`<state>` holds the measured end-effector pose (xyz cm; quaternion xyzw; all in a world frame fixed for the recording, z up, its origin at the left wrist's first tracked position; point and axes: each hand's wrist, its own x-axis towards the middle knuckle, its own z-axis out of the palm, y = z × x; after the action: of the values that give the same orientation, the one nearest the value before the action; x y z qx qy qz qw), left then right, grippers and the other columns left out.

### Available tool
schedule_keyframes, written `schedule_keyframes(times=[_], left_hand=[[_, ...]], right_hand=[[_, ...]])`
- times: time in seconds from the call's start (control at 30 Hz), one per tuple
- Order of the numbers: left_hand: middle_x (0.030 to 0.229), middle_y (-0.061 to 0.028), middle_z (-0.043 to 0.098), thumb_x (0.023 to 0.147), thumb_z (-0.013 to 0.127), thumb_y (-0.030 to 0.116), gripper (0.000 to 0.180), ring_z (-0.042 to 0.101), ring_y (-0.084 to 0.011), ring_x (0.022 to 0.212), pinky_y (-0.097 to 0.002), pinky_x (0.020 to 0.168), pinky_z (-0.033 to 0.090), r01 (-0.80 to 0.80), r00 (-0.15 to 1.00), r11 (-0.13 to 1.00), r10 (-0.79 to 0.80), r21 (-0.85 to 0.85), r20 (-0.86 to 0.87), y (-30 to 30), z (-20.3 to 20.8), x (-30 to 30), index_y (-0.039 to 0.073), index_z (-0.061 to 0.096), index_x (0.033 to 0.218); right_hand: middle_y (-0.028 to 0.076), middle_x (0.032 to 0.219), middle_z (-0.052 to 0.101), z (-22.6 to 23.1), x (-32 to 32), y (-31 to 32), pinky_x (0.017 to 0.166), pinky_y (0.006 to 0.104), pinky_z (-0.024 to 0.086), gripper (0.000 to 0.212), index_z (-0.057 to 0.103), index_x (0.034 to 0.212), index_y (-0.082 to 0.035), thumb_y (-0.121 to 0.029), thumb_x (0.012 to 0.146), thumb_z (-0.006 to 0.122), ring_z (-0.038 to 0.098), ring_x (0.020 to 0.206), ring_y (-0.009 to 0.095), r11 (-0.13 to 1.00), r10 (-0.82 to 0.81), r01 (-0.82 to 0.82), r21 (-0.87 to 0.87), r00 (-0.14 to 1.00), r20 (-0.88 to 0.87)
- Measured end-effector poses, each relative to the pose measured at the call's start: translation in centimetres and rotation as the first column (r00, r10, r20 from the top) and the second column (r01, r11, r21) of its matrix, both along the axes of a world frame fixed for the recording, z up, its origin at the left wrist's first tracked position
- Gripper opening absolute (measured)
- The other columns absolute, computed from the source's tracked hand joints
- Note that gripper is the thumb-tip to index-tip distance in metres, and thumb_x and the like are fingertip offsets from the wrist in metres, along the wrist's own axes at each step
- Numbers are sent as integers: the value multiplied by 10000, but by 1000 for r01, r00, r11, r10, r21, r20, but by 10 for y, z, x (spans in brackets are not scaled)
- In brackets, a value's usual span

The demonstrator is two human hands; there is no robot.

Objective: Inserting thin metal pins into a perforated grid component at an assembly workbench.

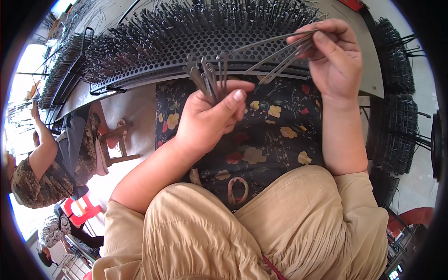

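My left hand (205, 116) is closed round a bunch of slim dark metal strips (205, 77), their rounded, widened ends standing up above the fist. Held higher and to the right, my right hand (339, 60) pinches several thin metal strips (280, 57) between thumb and fingers. These fan out toward the left, their free ends over the front edge of a black perforated rack (261, 45). The tips of some lie close to my left fingers. What exact kind of part the strips are, I cannot tell.
Many similar dark pieces (196, 23) stand upright in the rack on the grey table (368, 70). A flowered dark cloth (275, 135) hangs before my lap, with a ring-shaped object (238, 190) on it. Loaded racks (394, 60) stand at right. A co-worker (56, 158) sits at left near a wooden stool (119, 144).
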<state>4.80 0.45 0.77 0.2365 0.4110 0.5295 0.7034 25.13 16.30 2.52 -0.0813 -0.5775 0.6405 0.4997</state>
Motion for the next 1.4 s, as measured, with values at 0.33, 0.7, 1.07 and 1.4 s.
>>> schedule_keyframes(times=[0.33,0.7,1.07,1.4], left_hand=[[670,16,558,926,632,132,101,430,-33,527,-181,452,307,3,999,996,-8,-88,-51,-4,-6,-4,39,664,902],[680,-10,532,945,589,103,104,379,-43,493,-184,426,260,7,988,981,-36,-193,-147,1,-13,-3,8,620,916],[660,14,552,930,625,122,91,410,-27,498,-177,419,293,-13,994,984,-7,-177,-112,-1,-14,-6,40,641,896],[676,-2,546,930,619,110,77,393,-34,487,-182,416,278,-64,989,980,38,-186,-144,-8,-15,-2,33,622,923]], right_hand=[[250,1022,658,4,3,-3,724,342,595,158,574,1068,23,37,938,485,681,940,322,998,13,-14,-59,1000,-11],[184,1009,673,18,53,19,834,280,546,144,593,1032,62,108,909,533,668,966,240,675,-581,275,684,770,263],[134,969,684,29,50,23,877,298,521,150,634,954,43,139,855,575,667,949,217,613,-570,119,782,751,333],[115,915,691,45,-5,18,830,294,525,118,664,945,23,65,866,586,666,920,193,694,-557,71,717,684,471]])
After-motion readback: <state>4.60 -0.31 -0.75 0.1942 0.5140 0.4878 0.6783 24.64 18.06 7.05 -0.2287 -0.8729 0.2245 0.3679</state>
